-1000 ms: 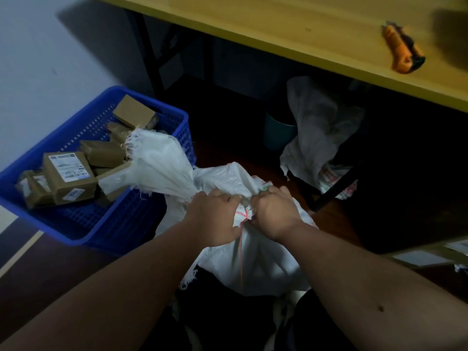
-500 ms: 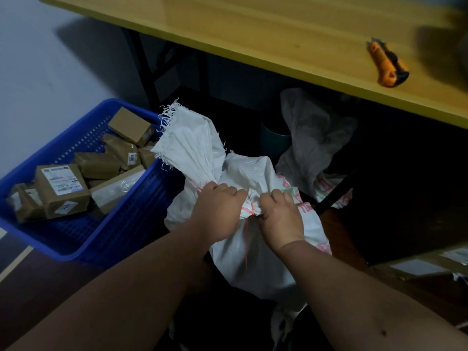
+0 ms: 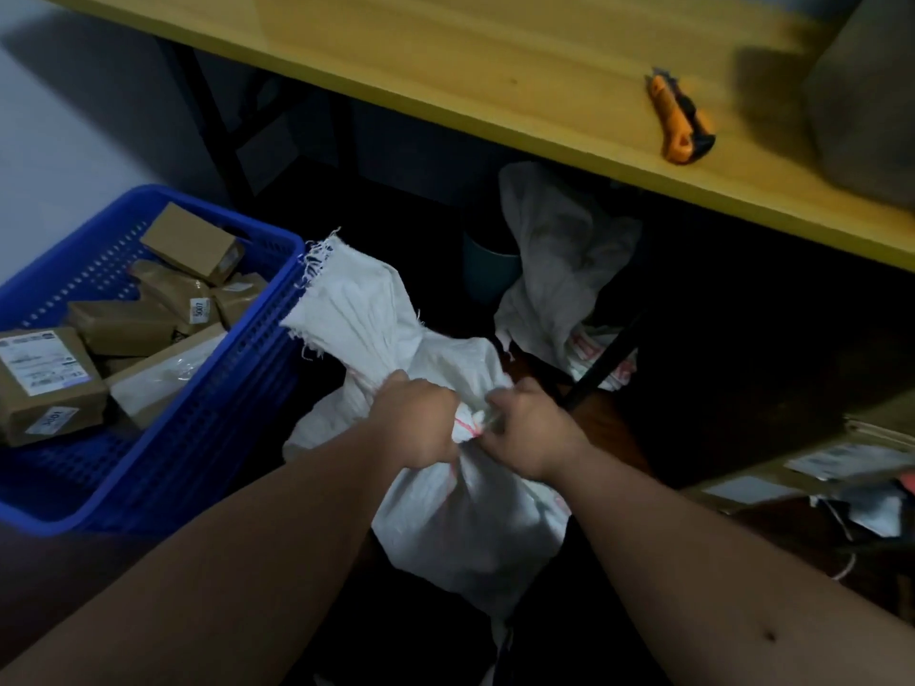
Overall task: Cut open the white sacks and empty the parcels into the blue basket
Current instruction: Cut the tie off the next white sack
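The sack [image 3: 460, 512] neck is clamped by both hands, left [image 3: 421, 423] and right [image 3: 527, 430], right at the tie. The frayed end points up-left toward the basket [image 3: 237, 413], just beside; the knife [image 3: 681, 121] sits up on the tabletop [image 3: 495, 76], nearer the right hand.

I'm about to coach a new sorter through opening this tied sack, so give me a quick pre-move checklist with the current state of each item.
1. Sack held firm: ok. Left hand and right hand both grip the white sack at its tied neck.
2. Neck opened: not ok. It is bunched shut, the frayed top fanning above the hands.
3. Cutter in hand: not ok. The orange utility knife lies on the yellow table.
4. Blade retracted: cannot tell.
5. Room in the blue basket: ok. The brown parcels leave the near end bare.
6. Basket beside sack: ok.
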